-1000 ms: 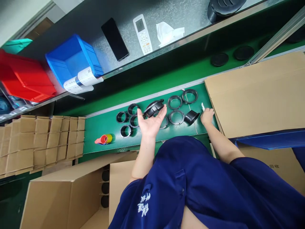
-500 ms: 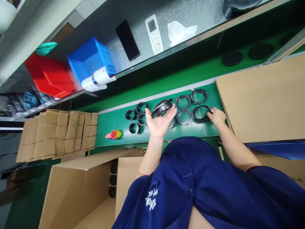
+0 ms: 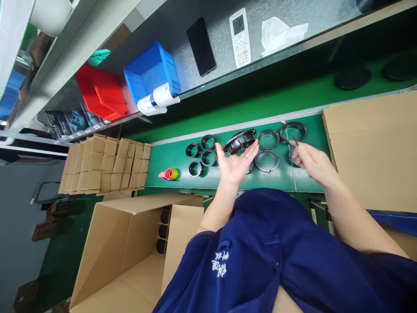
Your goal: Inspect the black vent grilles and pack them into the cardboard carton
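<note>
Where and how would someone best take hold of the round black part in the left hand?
I'd pinch the black part by its far rim, coming from above. It is held tilted, its right end higher, with the left hand spread along its near side, so the far edge looks freest.

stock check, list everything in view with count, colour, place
smartphone: 1, black, shelf
remote control: 1, white, shelf
tissue: 1, white, shelf
bins: 2, blue/red, shelf
discs: 2, black, under shelf
smaller rings: 4, black, bench
larger rings: about 5, black, bench
round part: 1, black, in left hand
hollow piece: 1, red/yellow, bench
small cartons: many, brown, left
open carton: 1, brown, lower left
cardboard panel: 1, brown, right
thin item: 1, blurred, right hand
shirt: 1, navy, bottom
hands: 2, bare, over bench
</note>
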Tool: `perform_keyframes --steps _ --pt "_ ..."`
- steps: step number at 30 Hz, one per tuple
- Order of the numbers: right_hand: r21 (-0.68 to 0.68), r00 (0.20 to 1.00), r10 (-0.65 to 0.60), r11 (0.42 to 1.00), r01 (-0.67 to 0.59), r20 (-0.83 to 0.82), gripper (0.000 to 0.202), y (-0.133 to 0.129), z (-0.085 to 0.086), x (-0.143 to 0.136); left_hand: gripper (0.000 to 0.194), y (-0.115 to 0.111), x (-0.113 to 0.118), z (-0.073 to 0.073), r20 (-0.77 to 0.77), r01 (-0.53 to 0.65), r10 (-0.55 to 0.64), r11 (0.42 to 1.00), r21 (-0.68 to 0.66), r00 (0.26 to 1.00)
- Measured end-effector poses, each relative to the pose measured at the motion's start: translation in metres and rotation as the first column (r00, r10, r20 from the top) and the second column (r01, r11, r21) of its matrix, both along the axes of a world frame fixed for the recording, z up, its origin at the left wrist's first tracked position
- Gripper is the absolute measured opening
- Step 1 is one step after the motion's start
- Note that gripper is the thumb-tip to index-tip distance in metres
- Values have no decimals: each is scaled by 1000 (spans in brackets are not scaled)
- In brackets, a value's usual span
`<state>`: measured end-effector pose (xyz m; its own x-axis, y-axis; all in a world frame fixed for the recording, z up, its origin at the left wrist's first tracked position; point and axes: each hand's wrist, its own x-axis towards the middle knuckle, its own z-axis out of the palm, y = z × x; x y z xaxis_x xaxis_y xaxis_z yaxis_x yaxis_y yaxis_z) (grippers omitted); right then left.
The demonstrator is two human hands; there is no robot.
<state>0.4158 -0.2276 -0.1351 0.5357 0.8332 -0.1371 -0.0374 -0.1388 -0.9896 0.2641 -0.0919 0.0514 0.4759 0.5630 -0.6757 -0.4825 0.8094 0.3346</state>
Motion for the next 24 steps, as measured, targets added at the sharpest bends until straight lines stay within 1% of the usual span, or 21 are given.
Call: perform_keyframes --steps 1,3,4,6,10,13,15,17,20,22,24 --pt "64 994 106 993 -104 -31 44 -1 19 -6 93 1 0 -1 -12 -1 1 1000 7 1000" --pt "196 941 309 940 -279 -140 43 -1 50 -17 93 3 0 -4 -41 -5 6 1000 30 999" --pt "254 904 377 912 -324 -200 47 0 60 -21 93 4 -1 -4 -58 -6 8 999 40 998" --pt "350 837 449 874 -337 -313 52 2 74 -29 93 5 -2 -5 -87 -9 13 999 51 996" --pt "468 732 517 830 -304 -443 39 11 87 -35 93 6 -5 -5 -118 -24 31 998 61 993" --pt "558 625 600 775 -297 -500 38 17 97 -35 91 4 -6 -3 -147 -25 36 997 76 988" --pt "594 580 629 752 -286 -517 38 20 102 -36 90 3 -7 -1 -165 -27 40 996 84 985" --pt "608 565 633 748 -268 -530 37 20 105 -37 90 2 -9 1 -168 -36 50 996 83 985" --pt "595 567 610 766 -243 -553 42 19 106 -39 90 2 -12 2 -136 -44 55 996 84 989" --pt "588 595 592 774 -233 -544 45 18 104 -40 90 2 -15 2 -111 -45 55 995 91 992" --pt "595 660 567 773 -220 -493 45 19 101 -43 88 1 -17 1 -105 -51 61 994 97 993"
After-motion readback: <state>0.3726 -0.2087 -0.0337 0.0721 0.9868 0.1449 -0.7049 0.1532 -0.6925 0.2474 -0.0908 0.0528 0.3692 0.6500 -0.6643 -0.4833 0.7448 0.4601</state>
